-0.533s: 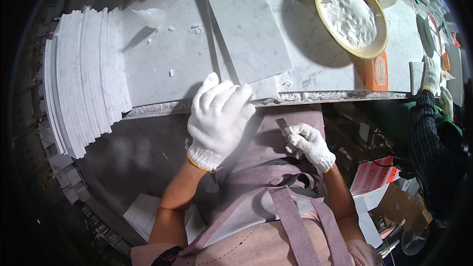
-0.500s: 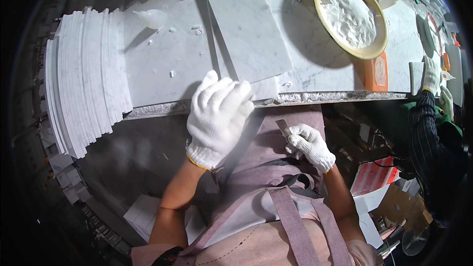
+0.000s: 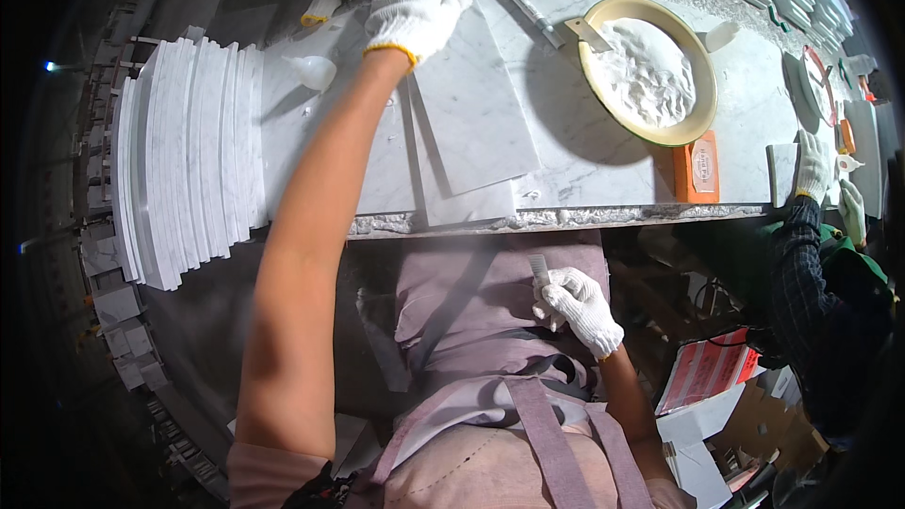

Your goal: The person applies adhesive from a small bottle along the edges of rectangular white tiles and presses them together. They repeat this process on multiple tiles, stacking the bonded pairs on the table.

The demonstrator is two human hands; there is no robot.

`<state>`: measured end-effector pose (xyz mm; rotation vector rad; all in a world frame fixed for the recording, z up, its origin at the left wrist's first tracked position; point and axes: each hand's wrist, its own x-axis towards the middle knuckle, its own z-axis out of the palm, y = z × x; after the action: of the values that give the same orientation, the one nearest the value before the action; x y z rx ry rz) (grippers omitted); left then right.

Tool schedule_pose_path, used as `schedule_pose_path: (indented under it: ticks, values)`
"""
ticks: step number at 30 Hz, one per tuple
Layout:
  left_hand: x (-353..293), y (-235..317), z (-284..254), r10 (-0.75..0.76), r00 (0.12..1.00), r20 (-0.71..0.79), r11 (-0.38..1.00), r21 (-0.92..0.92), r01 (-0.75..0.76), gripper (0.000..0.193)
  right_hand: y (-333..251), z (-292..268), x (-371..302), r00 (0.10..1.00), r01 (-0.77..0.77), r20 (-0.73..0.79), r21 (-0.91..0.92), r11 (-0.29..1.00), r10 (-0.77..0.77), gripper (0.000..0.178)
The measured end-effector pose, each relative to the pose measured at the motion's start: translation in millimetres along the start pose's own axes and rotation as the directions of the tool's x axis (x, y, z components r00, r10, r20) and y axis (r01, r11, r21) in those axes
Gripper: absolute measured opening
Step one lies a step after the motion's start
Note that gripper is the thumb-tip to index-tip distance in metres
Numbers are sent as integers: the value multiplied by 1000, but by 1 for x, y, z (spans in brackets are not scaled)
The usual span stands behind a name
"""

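My left hand (image 3: 415,14), in a white knit glove, reaches out to the far end of a long pale marble slab (image 3: 481,118). Its fingers are extended over the slab's far edge, apart from the thumb. That slab lies at a slant, overlapping another slab (image 3: 462,207) beneath it on the bench. In front of my apron, my right hand (image 3: 582,311), gloved too, is closed around a small flat grey blade (image 3: 538,267) that points up from the fingers. The blade's lower end is hidden in the glove.
A stack of white slabs (image 3: 189,160) stands at left beside a translucent squeeze bottle (image 3: 314,73). Right of the slabs sit a cream basin (image 3: 705,104) of white material, a putty knife (image 3: 586,34) on its rim, and an orange box (image 3: 698,170). A co-worker's gloved hand (image 3: 813,170) is far right.
My left hand has gone from the slab's near end forward to its far end, the arm now stretched out. My right hand still holds the blade, turned slightly more upright.
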<state>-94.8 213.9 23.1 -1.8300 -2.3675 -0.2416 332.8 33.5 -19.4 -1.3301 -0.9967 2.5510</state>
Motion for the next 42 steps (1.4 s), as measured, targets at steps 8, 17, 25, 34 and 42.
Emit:
schedule_pose_path:
  ticks: [8, 17, 25, 34, 42]
  values:
    - [24, -14, -3, -57, 985, 166, 998, 0, 58, 67, -3, 1, -11, 999, 43, -27, 85, 995, -41, 27]
    - [-3, 0, -6, -46, 987, 153, 996, 77, 34, 64, -34, -8, -20, 933, 310, -196, 12, 951, -302, 24]
    - [-85, 29, -11, 247, 962, -118, 965, 121, -233, 57, -23, 2, -21, 957, 213, -198, -5, 977, -210, 26]
    - [-269, 88, -56, 328, 937, -123, 930, -133, -343, 59, -33, 3, -18, 955, 245, -163, -34, 969, -247, 25]
    - [-288, 110, -74, 251, 968, -30, 950, -183, -252, 77, -76, 8, -26, 857, 405, -264, -185, 896, -442, 21]
